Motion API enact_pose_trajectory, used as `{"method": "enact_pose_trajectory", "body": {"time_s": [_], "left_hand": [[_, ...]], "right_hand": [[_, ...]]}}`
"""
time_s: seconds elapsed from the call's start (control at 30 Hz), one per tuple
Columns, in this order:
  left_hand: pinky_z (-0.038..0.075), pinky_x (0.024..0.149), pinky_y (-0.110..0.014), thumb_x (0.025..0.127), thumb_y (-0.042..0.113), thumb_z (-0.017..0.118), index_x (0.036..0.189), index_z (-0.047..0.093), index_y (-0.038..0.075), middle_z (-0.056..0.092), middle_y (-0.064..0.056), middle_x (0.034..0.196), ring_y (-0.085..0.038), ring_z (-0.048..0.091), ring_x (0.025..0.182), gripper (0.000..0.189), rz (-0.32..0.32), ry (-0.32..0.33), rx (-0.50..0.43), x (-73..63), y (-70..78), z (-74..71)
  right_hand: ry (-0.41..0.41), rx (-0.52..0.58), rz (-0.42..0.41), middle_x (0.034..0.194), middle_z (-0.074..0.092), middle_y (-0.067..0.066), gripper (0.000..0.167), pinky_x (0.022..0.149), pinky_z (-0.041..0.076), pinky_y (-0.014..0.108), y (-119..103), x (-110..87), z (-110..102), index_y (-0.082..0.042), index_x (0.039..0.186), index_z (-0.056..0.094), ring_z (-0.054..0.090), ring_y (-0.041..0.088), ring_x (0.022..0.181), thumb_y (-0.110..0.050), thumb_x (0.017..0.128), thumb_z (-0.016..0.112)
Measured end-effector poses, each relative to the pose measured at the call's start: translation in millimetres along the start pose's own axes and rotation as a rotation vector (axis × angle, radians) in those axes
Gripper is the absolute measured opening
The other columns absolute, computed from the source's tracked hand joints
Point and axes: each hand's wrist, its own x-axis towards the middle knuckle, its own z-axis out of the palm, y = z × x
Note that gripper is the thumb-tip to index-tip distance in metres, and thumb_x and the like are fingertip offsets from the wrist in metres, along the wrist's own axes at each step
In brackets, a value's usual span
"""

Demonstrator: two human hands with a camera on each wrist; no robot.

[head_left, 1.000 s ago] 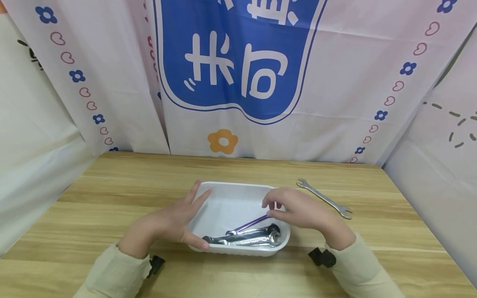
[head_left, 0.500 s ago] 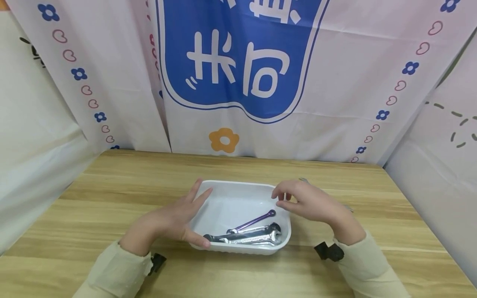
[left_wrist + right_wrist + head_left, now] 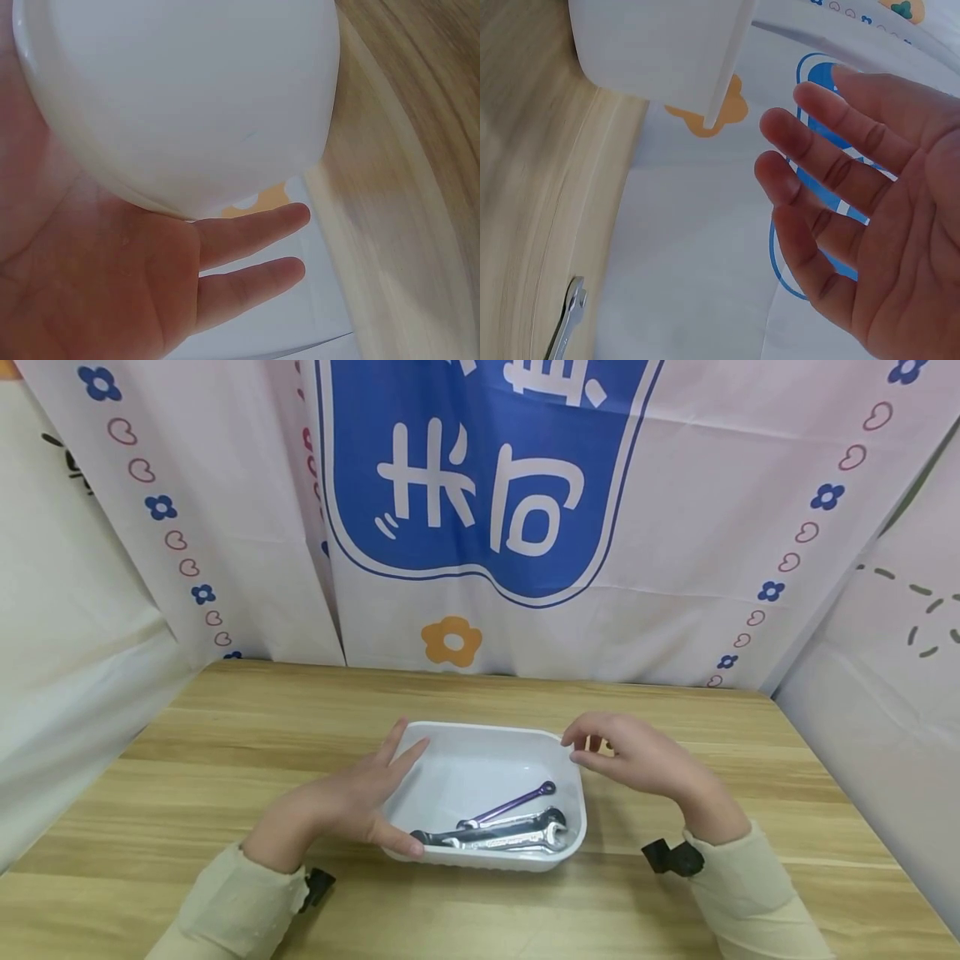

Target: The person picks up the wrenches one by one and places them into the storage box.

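A white plastic tray (image 3: 480, 860) stands on the table with several wrenches inside. A slim purple combination wrench (image 3: 513, 805) lies at an angle beside the silver and dark wrenches (image 3: 498, 837) along the tray's near side. My left hand (image 3: 348, 806) rests against the tray's left end, fingers spread and straight, thumb at the near rim. My right hand (image 3: 637, 756) hovers by the tray's far right corner, fingers loosely bent, with nothing in them. One silver open-end wrench (image 3: 571, 307) lies on the table in the right wrist view; the right hand and forearm hide it in the head view.
The wooden table (image 3: 247, 735) extends on both sides of the tray. White printed cloth (image 3: 675, 527) hangs behind it and along both sides. Dark wrist mounts (image 3: 673, 857) protrude by the sleeves.
My right hand released the purple wrench, which now lies in the tray. That hand then moved right and away to the tray's corner, covering the loose wrench. The left hand stayed put.
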Motion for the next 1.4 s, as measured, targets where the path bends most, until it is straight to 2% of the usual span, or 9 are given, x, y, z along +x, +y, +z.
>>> {"method": "enact_pose_trajectory", "body": {"time_s": [0.37,0.6,0.73,0.87,1.1,1.4], "left_hand": [[0.031,0.111,-0.067,0.066,0.071,0.078,0.161,0.004,0.015,-0.024,-0.02,0.163,-0.056,0.019,0.145,0.134,0.004,0.005,-0.003,0.1,-0.6,0.2],[0.032,0.111,-0.067,0.066,0.071,0.078,0.161,0.004,0.015,-0.024,-0.02,0.163,-0.057,0.02,0.145,0.133,0.008,0.007,-0.001,0.2,-1.4,0.5],[0.032,0.111,-0.067,0.066,0.071,0.078,0.161,0.006,0.015,-0.024,-0.02,0.163,-0.056,0.02,0.145,0.133,0.006,0.008,0.0,-0.4,-1.1,0.2],[0.032,0.111,-0.067,0.066,0.071,0.078,0.161,0.008,0.015,-0.024,-0.02,0.163,-0.056,0.019,0.145,0.131,0.005,0.007,0.002,-0.8,-0.5,-0.1],[0.031,0.111,-0.068,0.067,0.071,0.077,0.161,0.01,0.017,-0.026,-0.018,0.163,-0.057,0.018,0.145,0.128,0.001,0.001,0.001,-1.3,-0.5,0.0],[0.032,0.11,-0.068,0.067,0.071,0.078,0.161,0.012,0.019,-0.026,-0.016,0.163,-0.056,0.018,0.146,0.126,-0.007,-0.003,-0.008,-1.1,0.0,-0.1]], "right_hand": [[0.061,0.009,0.015,0.099,0.071,0.001,0.012,0.076,0.053,0.03,13.9,-4.9,-7.2,-0.008,0.105,0.071,0.06,0.011,0.086,-0.01,0.094,0.066],[0.073,0.002,0.087,0.102,0.071,0.0,0.014,0.08,0.052,0.037,20.6,-8.2,-11.5,-0.011,0.107,0.07,0.059,0.014,0.09,-0.013,0.095,0.065],[0.095,-0.004,0.107,0.104,0.072,0.004,0.014,0.082,0.052,0.042,25.8,-10.0,-13.5,-0.01,0.108,0.07,0.062,0.017,0.092,-0.013,0.095,0.065],[0.117,0.007,0.128,0.106,0.072,0.005,0.015,0.083,0.05,0.041,32.3,-11.6,-14.8,-0.009,0.109,0.07,0.062,0.02,0.095,-0.014,0.097,0.063],[0.147,0.041,0.221,0.106,0.071,0.006,0.017,0.086,0.048,0.043,43.6,-12.6,-15.1,-0.007,0.109,0.07,0.061,0.023,0.097,-0.016,0.096,0.064],[0.149,0.028,0.248,0.105,0.07,0.009,0.016,0.084,0.049,0.045,55.1,-14.7,-14.3,-0.006,0.107,0.07,0.06,0.024,0.095,-0.015,0.096,0.064]]}}
